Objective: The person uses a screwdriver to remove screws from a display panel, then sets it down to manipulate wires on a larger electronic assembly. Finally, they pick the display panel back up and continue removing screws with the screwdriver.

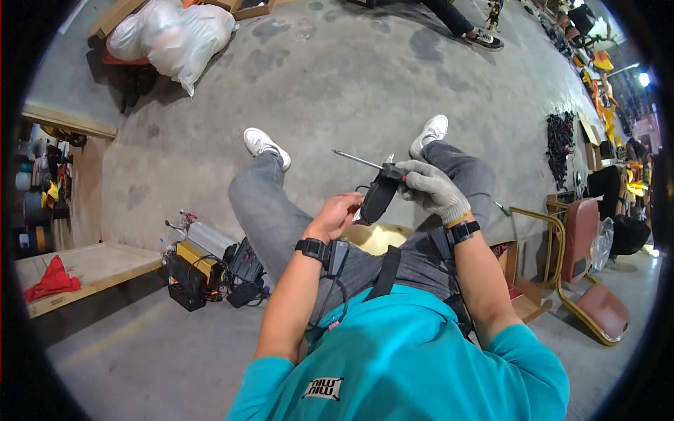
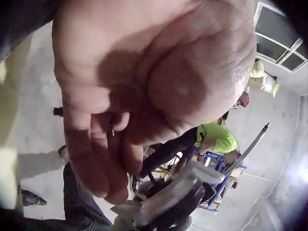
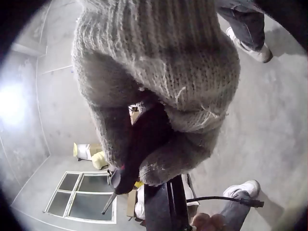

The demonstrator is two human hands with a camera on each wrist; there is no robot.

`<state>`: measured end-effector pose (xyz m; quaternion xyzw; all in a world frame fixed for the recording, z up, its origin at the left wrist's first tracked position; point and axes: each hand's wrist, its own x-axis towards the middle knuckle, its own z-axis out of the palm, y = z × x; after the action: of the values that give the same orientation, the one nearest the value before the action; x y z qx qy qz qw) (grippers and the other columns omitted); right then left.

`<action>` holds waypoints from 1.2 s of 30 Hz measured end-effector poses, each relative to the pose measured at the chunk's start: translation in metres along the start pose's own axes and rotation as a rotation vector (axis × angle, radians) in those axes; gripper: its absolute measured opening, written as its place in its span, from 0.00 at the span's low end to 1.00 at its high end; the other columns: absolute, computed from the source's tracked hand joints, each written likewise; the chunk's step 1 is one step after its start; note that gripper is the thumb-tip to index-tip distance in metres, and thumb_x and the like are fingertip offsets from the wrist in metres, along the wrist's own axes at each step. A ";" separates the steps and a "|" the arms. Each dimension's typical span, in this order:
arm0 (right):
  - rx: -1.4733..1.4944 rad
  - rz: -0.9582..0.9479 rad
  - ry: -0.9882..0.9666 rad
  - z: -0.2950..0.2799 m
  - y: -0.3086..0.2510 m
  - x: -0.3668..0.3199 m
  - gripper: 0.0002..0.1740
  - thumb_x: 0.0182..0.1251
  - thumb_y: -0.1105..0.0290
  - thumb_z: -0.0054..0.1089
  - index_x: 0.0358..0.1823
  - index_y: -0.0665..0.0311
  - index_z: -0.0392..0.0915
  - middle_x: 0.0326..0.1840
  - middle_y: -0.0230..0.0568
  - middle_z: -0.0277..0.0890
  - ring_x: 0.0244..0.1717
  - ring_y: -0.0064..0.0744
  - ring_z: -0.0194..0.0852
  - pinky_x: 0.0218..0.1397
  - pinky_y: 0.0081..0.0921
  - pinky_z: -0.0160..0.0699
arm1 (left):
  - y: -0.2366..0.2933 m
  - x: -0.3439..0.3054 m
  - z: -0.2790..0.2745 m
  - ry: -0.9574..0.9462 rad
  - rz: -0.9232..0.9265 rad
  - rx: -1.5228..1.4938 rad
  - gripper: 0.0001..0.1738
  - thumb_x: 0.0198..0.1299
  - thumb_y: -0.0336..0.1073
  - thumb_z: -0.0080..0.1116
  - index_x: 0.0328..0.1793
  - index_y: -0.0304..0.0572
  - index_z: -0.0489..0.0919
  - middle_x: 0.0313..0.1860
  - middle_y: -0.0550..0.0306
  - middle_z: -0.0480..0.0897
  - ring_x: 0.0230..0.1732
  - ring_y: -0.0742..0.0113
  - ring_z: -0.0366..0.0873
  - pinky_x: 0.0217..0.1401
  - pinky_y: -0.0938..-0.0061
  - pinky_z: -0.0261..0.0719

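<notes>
My right hand (image 1: pixel 433 189), in a pale knitted glove, grips a screwdriver (image 1: pixel 357 159) by its black and red handle. The metal shaft points left in the head view and shows again below the glove in the right wrist view. Right under the handle is a black boxy device (image 1: pixel 380 195), its upper end close against the gloved fingers (image 3: pixel 159 166). My bare left hand (image 1: pixel 338 216) holds the device near its lower end, with fingers curled. Between those fingers a small shiny metal bit (image 2: pixel 112 131) shows; its kind is unclear. A short black cable (image 3: pixel 226 198) sticks out from the device.
A yellowish round surface (image 1: pixel 379 238) lies between my legs. On the floor at left are several electronic parts (image 1: pixel 210 256) beside a low wooden platform (image 1: pixel 105 270). A chair (image 1: pixel 586 266) lies at right. White plastic bags (image 1: pixel 175 38) and another person's shoe (image 1: pixel 485 40) are farther off.
</notes>
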<state>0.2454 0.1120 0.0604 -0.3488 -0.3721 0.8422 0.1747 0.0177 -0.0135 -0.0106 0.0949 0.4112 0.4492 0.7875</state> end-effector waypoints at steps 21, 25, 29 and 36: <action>0.020 -0.010 -0.027 0.023 0.001 0.004 0.27 0.68 0.65 0.66 0.64 0.70 0.74 0.50 0.38 0.79 0.45 0.26 0.79 0.52 0.25 0.81 | -0.008 0.004 -0.002 -0.326 0.019 -0.389 0.36 0.78 0.59 0.37 0.65 0.27 0.72 0.36 0.53 0.79 0.33 0.65 0.74 0.39 0.73 0.76; -0.056 -0.036 0.066 0.017 -0.007 -0.014 0.25 0.69 0.68 0.64 0.64 0.71 0.72 0.46 0.37 0.78 0.43 0.23 0.77 0.49 0.22 0.79 | 0.000 0.004 -0.014 -0.089 0.148 -0.448 0.33 0.78 0.58 0.37 0.58 0.31 0.77 0.37 0.52 0.82 0.35 0.65 0.79 0.38 0.73 0.80; -0.179 -0.032 0.172 0.011 -0.018 -0.035 0.25 0.67 0.68 0.64 0.63 0.71 0.73 0.43 0.38 0.78 0.41 0.22 0.77 0.44 0.20 0.78 | 0.012 -0.001 -0.020 -0.030 0.229 -0.438 0.32 0.77 0.59 0.40 0.57 0.33 0.77 0.35 0.55 0.82 0.32 0.65 0.79 0.36 0.73 0.79; -0.501 -0.030 0.269 0.035 -0.032 -0.053 0.21 0.64 0.72 0.63 0.59 0.69 0.76 0.38 0.32 0.76 0.35 0.17 0.72 0.36 0.14 0.70 | 0.009 0.002 -0.022 -0.052 0.271 -0.339 0.32 0.77 0.60 0.41 0.62 0.35 0.74 0.33 0.57 0.81 0.30 0.69 0.78 0.33 0.76 0.76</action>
<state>0.2583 0.0857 0.1258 -0.4841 -0.5472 0.6677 0.1431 -0.0033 -0.0116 -0.0211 0.0269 0.2928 0.6112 0.7348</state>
